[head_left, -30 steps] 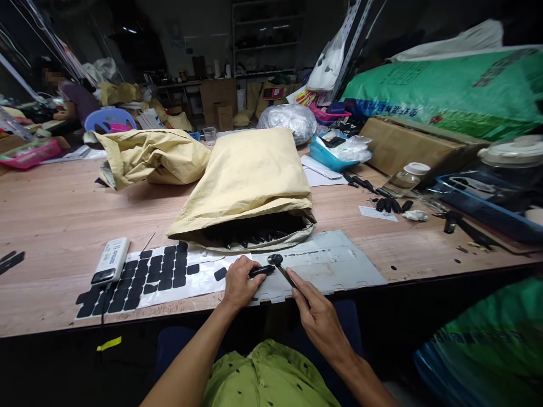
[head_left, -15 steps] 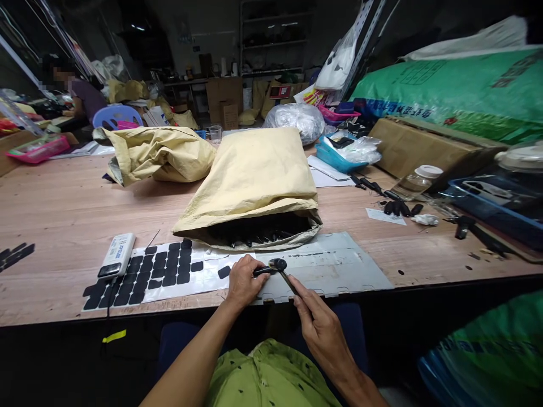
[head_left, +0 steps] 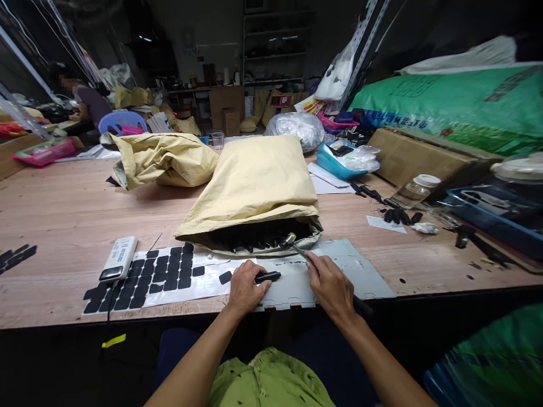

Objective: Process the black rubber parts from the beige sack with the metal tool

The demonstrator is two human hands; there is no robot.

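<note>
We've got the L hand (head_left: 246, 288) at the near edge of the surface (head_left: 68, 209), fingers clamped on a blk cylindrical piece (head_left: 268, 276); the piece lies approx. level, its L end hidden btwn thumb & index, its R end poking out past the fingertips twd the R hand (head_left: 333, 282); index runs along the far side, thumb along the near side; we see the piece just above a grey board (head_left: 345, 271), but can't tell if it touches it.

R hand's fingers are wrapped round the handle of a small hammer (head_left: 289, 240), thumb & index up near the head; its shiny metal head is raised, tilted up & L, well apart from the blk piece; in our view the head overlaps the mouth of a cream sack (head_left: 267, 169), contact unclear; the handle's dark butt sticks out beyond the R wrist.

Sack lies on its side, mouth twd us, w/ dark pcs (head_left: 244, 240) inside; just L of the L hand we have one loose blk sticker (head_left: 225, 277), then a white sheet w/ rows of rounded blk stickers (head_left: 172, 271); a white device (head_left: 119, 257) w/ a dark display sits on the sheet's L part, thin metal pick (head_left: 155, 242) near it; 2nd cream sack (head_left: 169, 161) is behind, L; clear jar w/ white lid (head_left: 418, 192) is far R.
</note>
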